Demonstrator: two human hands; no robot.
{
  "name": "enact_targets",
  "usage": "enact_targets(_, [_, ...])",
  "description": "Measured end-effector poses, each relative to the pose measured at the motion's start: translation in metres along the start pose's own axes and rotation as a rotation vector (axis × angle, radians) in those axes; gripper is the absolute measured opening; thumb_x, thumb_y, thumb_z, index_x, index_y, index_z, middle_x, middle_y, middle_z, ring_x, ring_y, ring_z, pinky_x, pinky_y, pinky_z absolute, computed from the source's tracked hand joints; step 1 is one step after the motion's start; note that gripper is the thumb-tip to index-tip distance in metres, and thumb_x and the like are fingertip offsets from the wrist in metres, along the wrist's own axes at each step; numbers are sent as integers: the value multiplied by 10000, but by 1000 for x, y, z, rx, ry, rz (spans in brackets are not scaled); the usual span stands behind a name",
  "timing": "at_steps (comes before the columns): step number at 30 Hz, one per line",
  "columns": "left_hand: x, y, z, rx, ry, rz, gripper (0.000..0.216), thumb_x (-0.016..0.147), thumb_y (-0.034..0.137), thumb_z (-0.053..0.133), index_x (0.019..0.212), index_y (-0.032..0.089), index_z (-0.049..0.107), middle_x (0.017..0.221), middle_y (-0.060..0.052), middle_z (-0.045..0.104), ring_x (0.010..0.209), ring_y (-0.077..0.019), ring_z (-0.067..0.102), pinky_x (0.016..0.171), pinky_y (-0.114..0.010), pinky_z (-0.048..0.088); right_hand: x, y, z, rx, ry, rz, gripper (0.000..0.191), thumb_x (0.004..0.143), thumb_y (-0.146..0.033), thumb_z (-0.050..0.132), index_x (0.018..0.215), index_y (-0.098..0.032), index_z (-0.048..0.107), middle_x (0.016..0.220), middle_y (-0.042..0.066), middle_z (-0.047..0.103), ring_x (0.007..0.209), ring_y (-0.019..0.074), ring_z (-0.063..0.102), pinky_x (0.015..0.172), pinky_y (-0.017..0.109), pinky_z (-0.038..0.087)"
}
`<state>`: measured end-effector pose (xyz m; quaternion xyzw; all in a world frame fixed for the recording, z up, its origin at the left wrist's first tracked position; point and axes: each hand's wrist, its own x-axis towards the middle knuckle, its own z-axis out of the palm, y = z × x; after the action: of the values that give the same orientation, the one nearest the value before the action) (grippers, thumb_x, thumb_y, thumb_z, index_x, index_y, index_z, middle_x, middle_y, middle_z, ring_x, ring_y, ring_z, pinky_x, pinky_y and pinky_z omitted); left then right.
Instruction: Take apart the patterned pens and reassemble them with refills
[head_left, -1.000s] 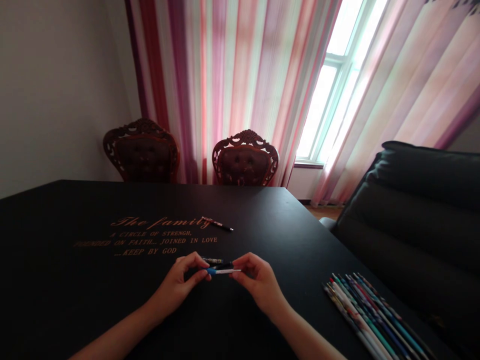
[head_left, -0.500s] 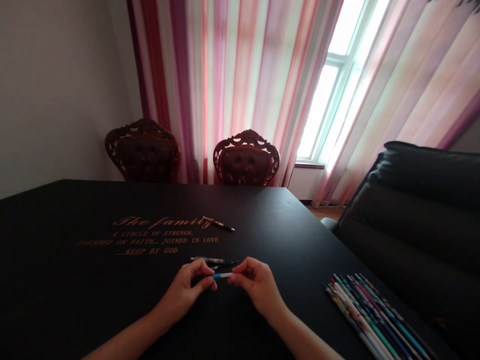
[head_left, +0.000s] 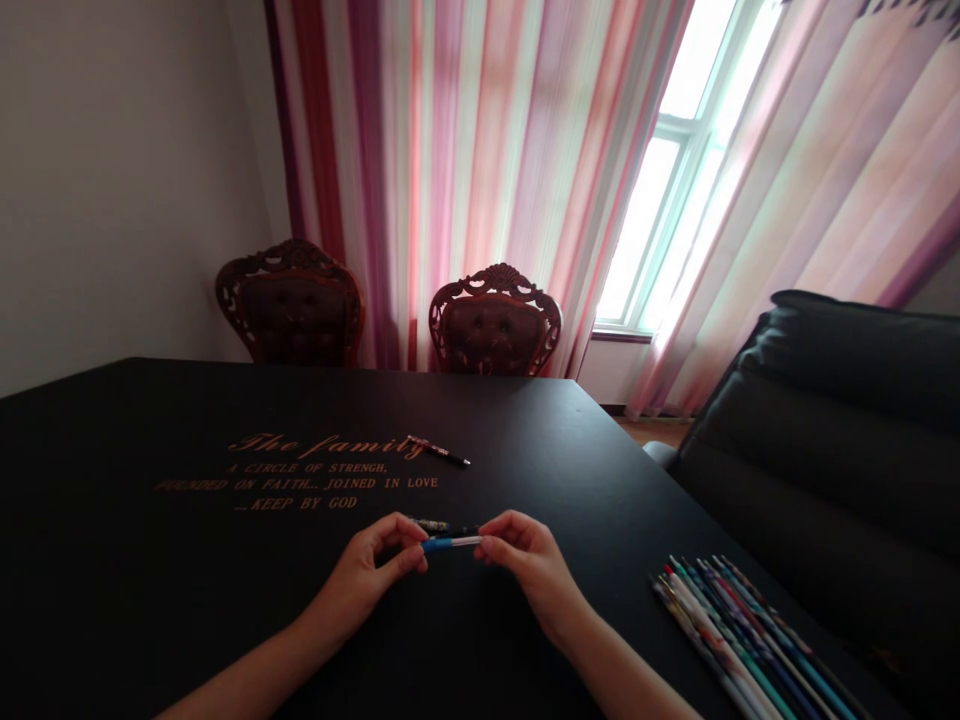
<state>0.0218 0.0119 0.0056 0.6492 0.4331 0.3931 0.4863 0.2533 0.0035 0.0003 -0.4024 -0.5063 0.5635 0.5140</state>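
Note:
Between both hands lies a slim blue-and-white pen (head_left: 451, 542), roughly level and just above the table. My left hand (head_left: 382, 558) pinches its blue end with thumb and fingertips. The white end is in the pinch of my right hand (head_left: 521, 558). Fingers cover both of its tips. Just behind it on the table are a patterned pen part (head_left: 432, 525) and a dark pen part (head_left: 466, 531), both partly hidden by the hands. Farther back, a dark pen with a patterned end (head_left: 440, 450) rests across the end of the gold lettering.
Several pens (head_left: 739, 630) lie side by side at the right edge of the black table (head_left: 150, 580). A black padded chair (head_left: 840, 450) stands to the right. Two carved chairs, one of them a dark red chair (head_left: 495, 330), line the far side before striped curtains.
My hands have drawn a little apart, and a longer stretch of the blue-and-white pen shows between them. The right hand has shifted slightly right.

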Motion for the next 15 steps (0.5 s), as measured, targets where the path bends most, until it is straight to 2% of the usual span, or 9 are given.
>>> enact_targets(6, [1,-3,-1,31,-41,28,185,804,351,688,761,186,617,666,6,675,743,-198,595,734,-306,407,-1,2,-1,3,-26,25,287,697,-382,806,766,-159,639,675,12,705,612,115,577,632,240,430])
enact_targets(15, [-1,-6,-2,-106,-187,16,222,765,328,752,747,175,593,650,13,686,650,-155,595,686,-277,405,-5,-5,0,-14,-82,60,302,678,-397,809,755,-157,641,643,12,693,604,126,584,631,253,442])
